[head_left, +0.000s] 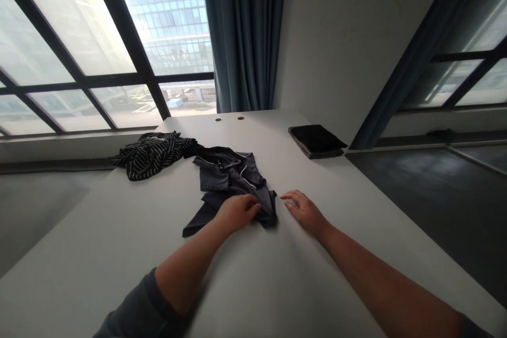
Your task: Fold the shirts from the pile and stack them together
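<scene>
A dark grey polo shirt with white piping and a buttoned placket lies rumpled on the white table, its collar toward the far side. My left hand rests over the shirt's near part, fingers curled against the cloth; the fingertips are partly hidden, and I cannot make out a firm pinch. Just right of the shirt's edge is my right hand, its fingers apart and nothing in them.
At the far left a black-and-white striped garment lies in a heap, touching the shirt's far end. A stack of folded dark clothes sits near the table's right edge. Beyond stand a blue curtain and windows.
</scene>
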The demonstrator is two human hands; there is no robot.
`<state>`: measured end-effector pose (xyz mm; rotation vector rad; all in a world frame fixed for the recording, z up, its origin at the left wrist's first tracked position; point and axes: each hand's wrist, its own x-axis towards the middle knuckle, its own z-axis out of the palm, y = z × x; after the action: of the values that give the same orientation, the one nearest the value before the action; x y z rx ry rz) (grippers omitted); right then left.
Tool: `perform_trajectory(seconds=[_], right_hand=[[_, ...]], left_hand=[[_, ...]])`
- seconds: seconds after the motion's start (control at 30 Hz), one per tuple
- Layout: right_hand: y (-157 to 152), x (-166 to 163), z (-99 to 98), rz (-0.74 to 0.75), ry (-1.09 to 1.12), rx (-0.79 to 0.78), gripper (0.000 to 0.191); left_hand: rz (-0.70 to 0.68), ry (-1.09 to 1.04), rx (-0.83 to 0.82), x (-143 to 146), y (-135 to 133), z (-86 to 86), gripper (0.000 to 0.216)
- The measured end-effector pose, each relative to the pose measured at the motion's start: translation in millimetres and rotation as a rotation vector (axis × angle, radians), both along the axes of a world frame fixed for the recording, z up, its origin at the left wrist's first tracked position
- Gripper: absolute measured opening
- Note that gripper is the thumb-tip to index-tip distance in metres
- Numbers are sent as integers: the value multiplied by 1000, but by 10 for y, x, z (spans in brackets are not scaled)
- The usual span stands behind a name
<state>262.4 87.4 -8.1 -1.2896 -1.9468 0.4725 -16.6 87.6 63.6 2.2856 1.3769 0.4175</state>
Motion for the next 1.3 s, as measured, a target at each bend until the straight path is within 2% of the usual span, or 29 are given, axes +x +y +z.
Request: perform_trajectory(seconds=[0.1,0.17,0.23,0.27,0.43,0.53,0.6,0.67,0.73,0.8,0.83,0.9,0.93,0.97,1.0,1.13,1.23,1.3], right_hand=[[-84,-88,54,135,-62,58,32],[-149,-173,91,269,-130,76,45],[-195,-262,114,359,-197,87,58],[-206,-302,118,377,-223,96,58],[-203,-415,109,474,-281,146,15],[-247,-394,158,511,-282,154,15],[-314,-357,243,452,-311,137,12],[-399,-316,362,387,-369,69,17],[-481,-281,492,381,-399,-40,24],[-541,-259,609,472,-352,-204,24],[-558,-255,660,539,-307,-334,25],[-556,-273,743,663,-214,-638,30],[-534,-300,776,686,-181,-742,31],[-497,-344,802,673,-164,-766,29],[-445,-406,819,625,-158,-699,26],[-104,-824,760,363,-182,-112,11],[213,-1189,589,388,-244,103,11],[392,-1371,457,419,-284,162,17]], left_hand=[[290,204,297,-318,134,-145,40],[350,297,313,-518,225,-256,50],[329,337,267,-658,301,-346,45],[306,336,254,-700,333,-379,40],[238,194,261,-732,423,-417,21],[169,91,307,-741,378,-356,16],[30,23,307,-776,298,-282,14],[-121,-31,199,-825,191,-190,16],[-171,-29,42,-863,81,-96,19],[-90,32,-75,-869,-11,-19,29],[-25,73,-98,-854,-43,6,34],[114,171,-61,-791,-82,28,33],[176,221,-9,-747,-89,24,29],[223,268,47,-699,-90,11,25],[257,311,97,-651,-86,-10,24],[314,389,152,-530,-44,-142,26],[331,345,143,-553,5,-244,17],[335,276,123,-609,42,-289,14]])
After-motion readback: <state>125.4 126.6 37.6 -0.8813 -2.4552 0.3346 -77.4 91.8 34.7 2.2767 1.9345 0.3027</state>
